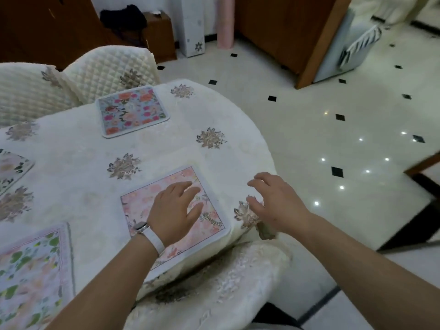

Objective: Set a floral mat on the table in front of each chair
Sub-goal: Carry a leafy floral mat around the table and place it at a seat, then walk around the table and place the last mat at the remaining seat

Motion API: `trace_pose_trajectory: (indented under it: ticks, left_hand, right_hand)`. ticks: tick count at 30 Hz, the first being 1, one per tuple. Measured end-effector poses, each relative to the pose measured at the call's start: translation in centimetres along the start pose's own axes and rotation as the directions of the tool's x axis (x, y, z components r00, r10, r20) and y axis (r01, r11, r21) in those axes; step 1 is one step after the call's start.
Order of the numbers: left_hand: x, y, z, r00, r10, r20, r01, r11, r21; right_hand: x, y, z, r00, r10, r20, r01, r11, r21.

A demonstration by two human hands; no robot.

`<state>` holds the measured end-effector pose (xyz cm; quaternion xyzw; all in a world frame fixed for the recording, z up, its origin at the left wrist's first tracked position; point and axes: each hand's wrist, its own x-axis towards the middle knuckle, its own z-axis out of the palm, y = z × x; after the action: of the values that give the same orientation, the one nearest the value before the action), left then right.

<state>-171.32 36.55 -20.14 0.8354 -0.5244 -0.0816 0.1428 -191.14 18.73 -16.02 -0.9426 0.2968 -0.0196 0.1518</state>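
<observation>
A pink floral mat (pixel 142 206) lies near the table's near right edge, above a cream-covered chair (pixel 214 289). My left hand (pixel 176 210) rests flat on this mat with straight fingers. My right hand (pixel 276 203) hovers just right of the mat over the tablecloth, fingers loosely curled, holding nothing. A blue floral mat (pixel 132 110) lies at the far side before a quilted chair (pixel 112 65). A green-leaf mat (pixel 31 277) sits at the near left. Another mat (pixel 12 167) is cut off at the left edge.
The round table (pixel 83 144) wears a cream cloth with embroidered flowers. A second quilted chair (pixel 26 89) stands at the far left. To the right lies glossy tiled floor (pixel 333 139), with wooden furniture (pixel 285 32) behind.
</observation>
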Motion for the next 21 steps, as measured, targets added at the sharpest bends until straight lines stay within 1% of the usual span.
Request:
trace_pose_trajectory:
  ticks: [5, 10, 15, 21]
  left_hand:
    - [3.2, 3.5, 1.3, 0.995, 0.097, 0.025, -0.096, 0.995, -0.025]
    - [6.8, 7.1, 2.5, 0.988, 0.153, 0.024, -0.153, 0.988, -0.013]
    - [11.9, 12.0, 5.2, 0.988, 0.148, 0.049, -0.148, 0.989, 0.004]
    - [19.1, 20.6, 8.1, 0.985, 0.15, 0.083, -0.153, 0.988, 0.03]
  right_hand:
    - [-1.3, 3.2, -1.1, 0.995, 0.099, -0.023, -0.099, 0.995, 0.001]
    - [-1.1, 8.0, -1.8, 0.988, 0.155, -0.025, -0.154, 0.988, 0.031]
    - [0.2, 15.6, -2.3, 0.985, 0.174, -0.016, -0.172, 0.982, 0.077]
    - [3.1, 26.3, -4.8, 0.988, 0.151, 0.015, -0.152, 0.985, 0.082]
